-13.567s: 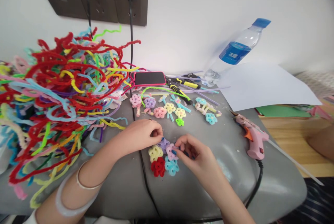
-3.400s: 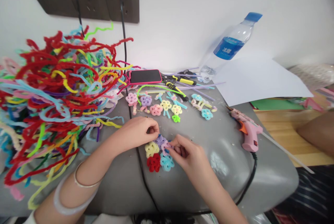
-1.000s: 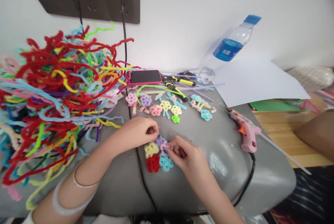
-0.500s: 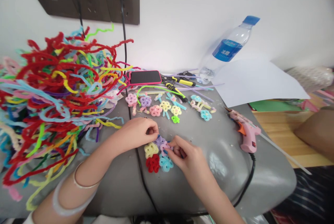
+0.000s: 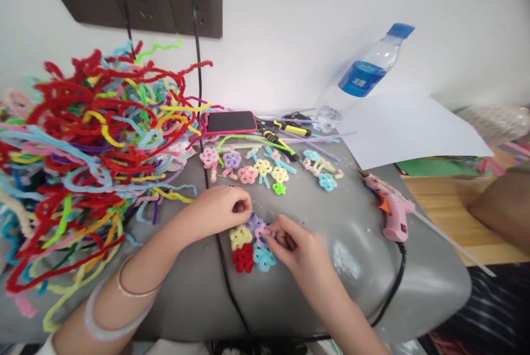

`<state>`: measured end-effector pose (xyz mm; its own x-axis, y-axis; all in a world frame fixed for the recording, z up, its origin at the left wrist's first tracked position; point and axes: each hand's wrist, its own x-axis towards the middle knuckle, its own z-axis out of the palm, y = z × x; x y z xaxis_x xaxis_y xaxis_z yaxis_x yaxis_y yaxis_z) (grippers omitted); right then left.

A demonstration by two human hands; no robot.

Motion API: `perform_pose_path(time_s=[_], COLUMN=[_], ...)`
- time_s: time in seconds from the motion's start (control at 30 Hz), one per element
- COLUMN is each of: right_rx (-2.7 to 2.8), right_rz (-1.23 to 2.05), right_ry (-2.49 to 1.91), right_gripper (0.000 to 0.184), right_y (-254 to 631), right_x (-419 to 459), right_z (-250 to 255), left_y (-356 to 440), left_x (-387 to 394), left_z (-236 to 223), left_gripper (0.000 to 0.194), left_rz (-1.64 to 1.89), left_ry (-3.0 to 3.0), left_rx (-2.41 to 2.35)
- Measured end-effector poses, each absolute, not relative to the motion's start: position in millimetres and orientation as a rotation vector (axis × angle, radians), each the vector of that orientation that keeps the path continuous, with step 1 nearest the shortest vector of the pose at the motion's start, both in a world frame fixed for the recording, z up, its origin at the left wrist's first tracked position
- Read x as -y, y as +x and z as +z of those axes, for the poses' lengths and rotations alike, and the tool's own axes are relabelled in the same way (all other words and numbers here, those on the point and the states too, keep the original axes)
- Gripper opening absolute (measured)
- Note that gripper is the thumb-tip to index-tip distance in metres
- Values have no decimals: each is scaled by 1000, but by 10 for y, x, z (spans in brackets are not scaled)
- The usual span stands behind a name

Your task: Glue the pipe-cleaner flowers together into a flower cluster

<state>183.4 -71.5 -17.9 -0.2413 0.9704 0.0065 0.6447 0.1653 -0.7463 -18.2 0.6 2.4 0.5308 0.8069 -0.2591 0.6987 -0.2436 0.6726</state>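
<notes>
Between my hands lies a small ring of flowers bent from fuzzy pipe cleaners: a yellow flower (image 5: 240, 237), a red flower (image 5: 243, 258), a light blue flower (image 5: 265, 258), a purple flower (image 5: 254, 223) and a pink flower (image 5: 260, 234). My left hand (image 5: 226, 207) is closed, its fingertips pinching the upper edge of the purple flower. From the right, my right hand (image 5: 297, 240) pinches the pink flower between thumb and fingers. The fingers partly hide both of these flowers.
A tangled heap of pipe cleaners (image 5: 95, 156) fills the left. Behind are a phone (image 5: 232, 122), pliers (image 5: 275, 138), a finished blue flower (image 5: 327, 181) among several others, and a water bottle (image 5: 364, 76). A pink glue gun (image 5: 393, 214) and white paper (image 5: 409, 128) lie right.
</notes>
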Motion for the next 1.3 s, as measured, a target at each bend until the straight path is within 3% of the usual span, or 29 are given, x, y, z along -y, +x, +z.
perform_pose_path(time_s=[1.3], right_rx=[1924], right_rz=[918], right_ry=[-1534], right_gripper=[19], right_y=[1837], right_x=[712], right_z=[-176], left_y=[-177], left_x=[-7], left_z=[31], left_gripper=[13], left_rz=[164], left_ry=[1993], left_rx=[-1219])
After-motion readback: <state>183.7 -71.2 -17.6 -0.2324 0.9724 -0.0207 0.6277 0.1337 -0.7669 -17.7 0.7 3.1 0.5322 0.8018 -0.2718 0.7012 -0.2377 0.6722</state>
